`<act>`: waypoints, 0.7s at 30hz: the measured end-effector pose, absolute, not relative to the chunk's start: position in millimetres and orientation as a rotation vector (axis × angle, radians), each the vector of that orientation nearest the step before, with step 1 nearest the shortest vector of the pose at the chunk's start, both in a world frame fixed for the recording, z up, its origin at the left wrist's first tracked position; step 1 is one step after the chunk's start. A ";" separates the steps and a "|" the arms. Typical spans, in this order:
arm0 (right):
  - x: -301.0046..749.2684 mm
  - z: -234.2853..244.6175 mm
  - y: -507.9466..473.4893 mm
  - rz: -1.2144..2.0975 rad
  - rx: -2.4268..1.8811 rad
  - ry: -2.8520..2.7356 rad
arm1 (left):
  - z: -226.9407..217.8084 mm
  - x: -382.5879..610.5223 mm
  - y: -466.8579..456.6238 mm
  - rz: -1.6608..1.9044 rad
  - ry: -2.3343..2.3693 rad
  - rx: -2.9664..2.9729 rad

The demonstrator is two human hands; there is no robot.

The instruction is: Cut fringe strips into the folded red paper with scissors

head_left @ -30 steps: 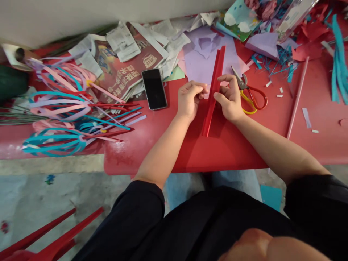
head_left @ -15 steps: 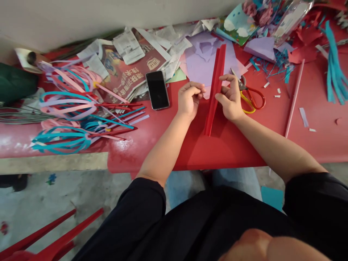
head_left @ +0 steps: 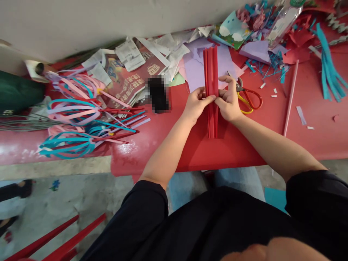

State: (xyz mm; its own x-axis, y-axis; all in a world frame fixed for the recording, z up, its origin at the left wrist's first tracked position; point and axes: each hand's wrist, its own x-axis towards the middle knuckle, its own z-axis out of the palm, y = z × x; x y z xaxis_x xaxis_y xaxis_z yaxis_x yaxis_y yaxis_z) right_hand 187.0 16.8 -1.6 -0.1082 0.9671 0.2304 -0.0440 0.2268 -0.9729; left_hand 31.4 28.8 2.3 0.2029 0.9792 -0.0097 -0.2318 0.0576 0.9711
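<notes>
A long strip of folded red paper (head_left: 211,72) lies lengthwise on the red table (head_left: 244,145), pointing away from me. My left hand (head_left: 196,103) pinches its left edge at mid length. On the opposite edge, my right hand (head_left: 228,99) pinches the same strip, thumb on top. Both hands meet over the paper. Red-and-yellow-handled scissors (head_left: 248,98) lie just right of my right hand. A black phone (head_left: 157,93) rests left of my left hand.
Looped blue, pink and red paper strips (head_left: 78,116) pile at the left. Newspapers (head_left: 130,72) and purple sheets (head_left: 195,65) sit behind. Paper scraps, blue strips (head_left: 328,69) and a thin pink stick (head_left: 290,94) lie at the right. Red strips (head_left: 54,239) lie on the floor.
The red paper has turned from slanted to straight and shows its flat folded face. My left hand closed in and took hold of its left edge. The view shifted slightly.
</notes>
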 end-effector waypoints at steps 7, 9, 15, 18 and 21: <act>228.3 26.0 25.3 0.443 -1.601 -1.870 | 13.8 14.7 37.7 1.250 0.996 0.994; 252.5 33.8 28.8 0.233 -1.854 -1.974 | 16.1 9.4 40.8 1.261 0.949 0.900; 305.8 35.6 34.8 0.482 -1.938 -1.994 | 25.0 -0.6 45.2 1.414 0.914 0.700; 311.2 39.8 30.6 0.512 -2.078 -2.070 | 27.0 -4.7 48.2 1.475 0.879 0.630; 304.6 43.2 28.2 0.547 -2.143 -2.078 | 27.7 -8.0 50.6 1.516 0.856 0.596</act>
